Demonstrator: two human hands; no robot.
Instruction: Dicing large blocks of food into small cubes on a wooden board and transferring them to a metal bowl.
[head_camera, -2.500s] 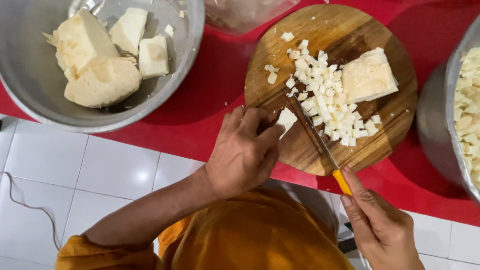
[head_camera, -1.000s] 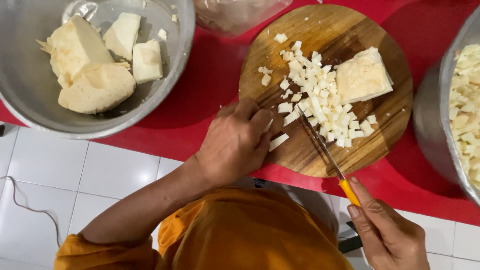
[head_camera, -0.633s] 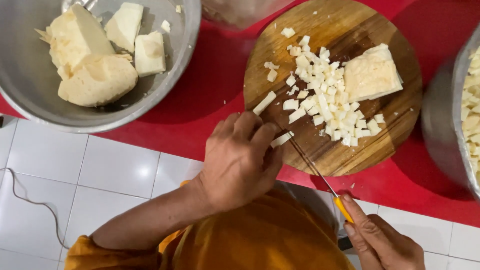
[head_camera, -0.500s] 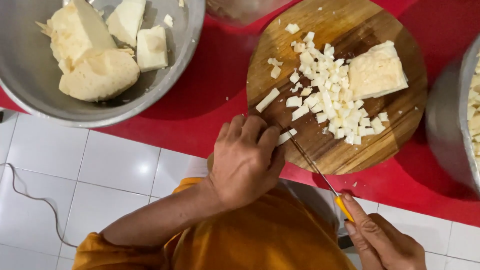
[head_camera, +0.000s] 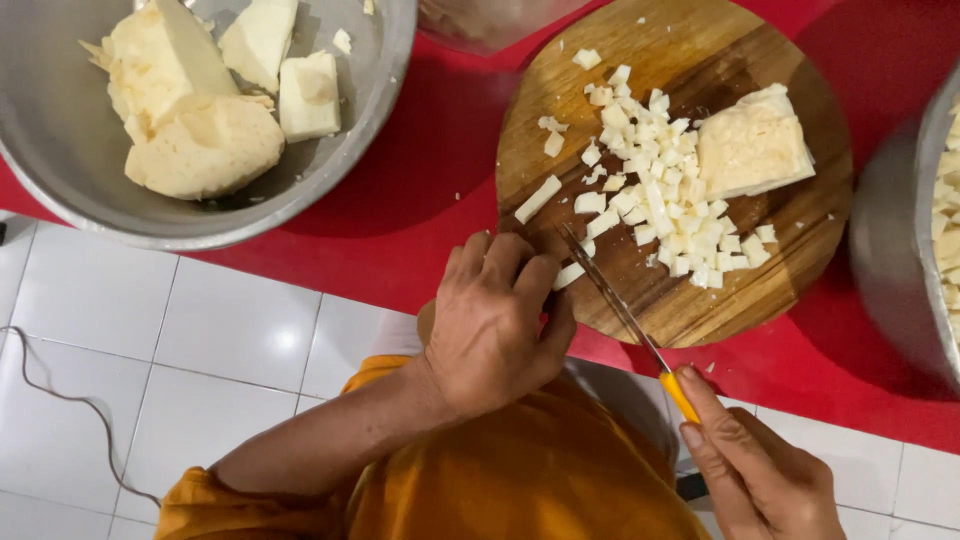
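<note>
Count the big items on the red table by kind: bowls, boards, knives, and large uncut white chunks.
Bowls: 2 (the second at the right edge)
Board: 1
Knife: 1, in the right hand
Large chunks: 5, four in the left bowl, one on the board
Total: 9

A metal bowl (head_camera: 60, 150) of large white chunks (head_camera: 200, 100) sits on the red surface (head_camera: 420, 190); another bowl (head_camera: 895, 250), seemingly with diced pieces, stands right.
</note>
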